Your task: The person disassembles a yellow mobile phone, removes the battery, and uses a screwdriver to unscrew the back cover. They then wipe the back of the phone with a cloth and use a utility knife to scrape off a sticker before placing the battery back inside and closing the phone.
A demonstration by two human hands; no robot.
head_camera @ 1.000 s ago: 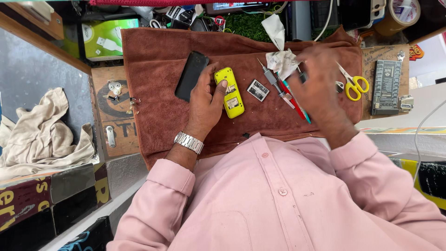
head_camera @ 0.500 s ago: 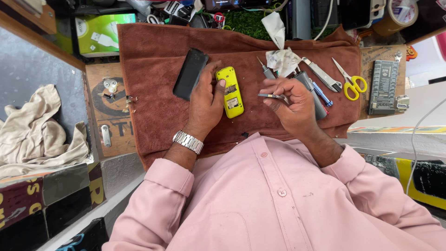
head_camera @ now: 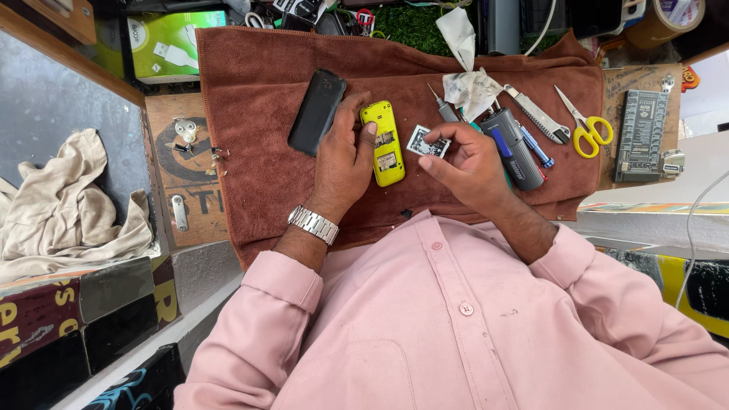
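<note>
A small yellow phone (head_camera: 383,144) lies with its back open on a brown towel (head_camera: 258,91). My left hand (head_camera: 342,163), a metal watch on its wrist, grips the phone, thumb on its face and fingers along its left side. Just left of those fingers lies a black back cover (head_camera: 315,112). To the phone's right is a small square black-and-white piece (head_camera: 424,142). My right hand (head_camera: 467,163) has thumb and forefinger pinched on that piece's right edge. Whether a thin tool is also in those fingers is hidden.
Right of my right hand lie a dark cylindrical tool (head_camera: 512,148), a blue screwdriver (head_camera: 535,146), a utility knife (head_camera: 535,114), yellow-handled scissors (head_camera: 581,129) and crumpled tissue (head_camera: 471,83). A grey ridged block (head_camera: 642,137) sits far right, a beige cloth (head_camera: 68,205) far left.
My right hand has come left from the tools by the tissue to the small square piece beside the phone; half a second ago it held a thin metal tool. My left hand stays on the phone.
</note>
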